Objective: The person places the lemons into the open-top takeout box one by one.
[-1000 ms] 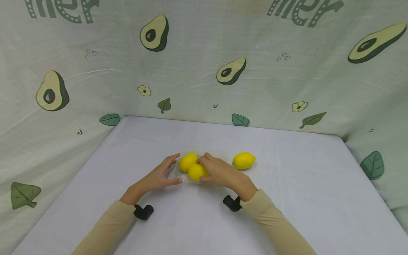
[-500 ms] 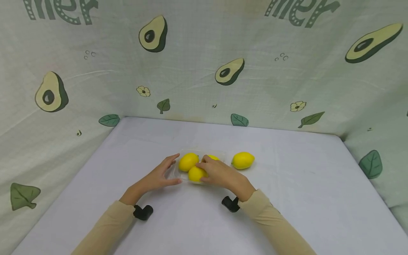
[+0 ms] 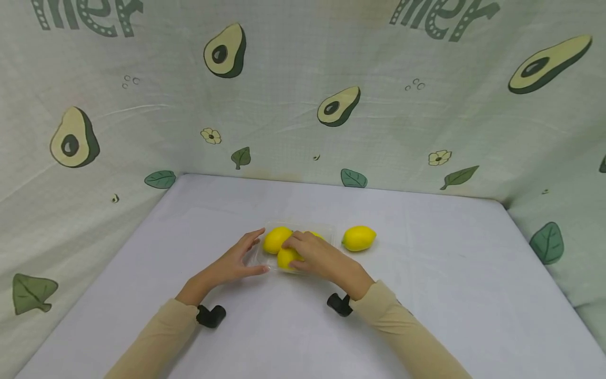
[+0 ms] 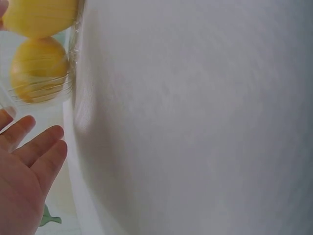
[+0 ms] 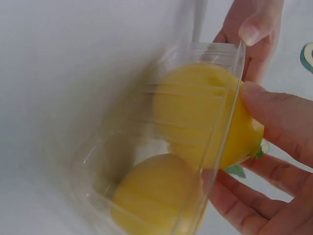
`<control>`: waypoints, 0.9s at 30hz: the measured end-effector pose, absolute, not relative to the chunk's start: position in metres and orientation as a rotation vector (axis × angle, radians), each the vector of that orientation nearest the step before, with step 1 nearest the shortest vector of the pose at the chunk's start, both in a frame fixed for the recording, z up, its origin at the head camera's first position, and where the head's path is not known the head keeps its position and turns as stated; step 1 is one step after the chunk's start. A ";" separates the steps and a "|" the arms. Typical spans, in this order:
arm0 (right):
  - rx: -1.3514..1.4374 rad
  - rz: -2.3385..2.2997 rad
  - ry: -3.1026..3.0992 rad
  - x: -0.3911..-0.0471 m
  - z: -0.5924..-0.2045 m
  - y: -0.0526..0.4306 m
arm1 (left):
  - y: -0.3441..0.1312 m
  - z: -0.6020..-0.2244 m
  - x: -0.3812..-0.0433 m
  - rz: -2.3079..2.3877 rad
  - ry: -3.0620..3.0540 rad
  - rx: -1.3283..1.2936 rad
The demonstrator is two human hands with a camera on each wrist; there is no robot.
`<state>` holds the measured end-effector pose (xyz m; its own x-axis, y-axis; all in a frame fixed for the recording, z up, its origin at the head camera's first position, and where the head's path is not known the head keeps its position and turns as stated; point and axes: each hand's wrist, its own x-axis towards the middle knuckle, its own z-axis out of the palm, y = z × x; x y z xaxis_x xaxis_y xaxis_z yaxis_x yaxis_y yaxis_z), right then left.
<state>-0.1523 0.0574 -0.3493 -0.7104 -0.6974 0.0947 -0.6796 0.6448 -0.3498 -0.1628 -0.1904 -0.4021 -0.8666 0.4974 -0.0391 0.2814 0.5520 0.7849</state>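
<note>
In the head view a clear plastic container (image 3: 260, 259) holds several yellow lemons. My right hand (image 3: 319, 257) reaches over its near side and grips the front lemon (image 3: 286, 259) between thumb and fingers. The right wrist view shows that lemon (image 5: 250, 132) standing partly above the rim, its green tip outward. Another lemon (image 3: 276, 240) lies at the left end; a third lemon (image 3: 316, 235) is mostly hidden behind my right hand. My left hand (image 3: 235, 260) spreads around the container's left end, fingers extended, thumb tip right at the near corner.
One lemon (image 3: 359, 238) lies on the white table (image 3: 426, 273), just right of the container. A black wrist camera (image 3: 211, 316) is on the left wrist and another black camera (image 3: 339, 305) on the right. A printed avocado cloth (image 3: 279, 121) hangs behind.
My right hand has shifted slightly left over the front lemon, covering more of the lemon behind it than half a second ago. The left hand keeps its place at the container's end.
</note>
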 end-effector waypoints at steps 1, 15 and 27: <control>-1.180 -0.560 2.808 -0.152 -0.349 0.056 | -0.191 -0.402 -0.163 1.215 2.532 0.651; -1.153 -0.553 2.767 -0.153 -0.349 0.040 | -0.189 -0.403 -0.162 1.200 2.524 0.646; -0.933 -0.778 2.761 -0.159 -0.325 0.077 | -0.188 -0.400 -0.162 1.161 2.547 0.610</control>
<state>-0.1587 0.0767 -0.3247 -0.8016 -0.5962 0.0447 -0.5318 0.6768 -0.5091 -0.1620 -0.1882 -0.4002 -0.8730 0.4822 -0.0734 0.2610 0.5889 0.7649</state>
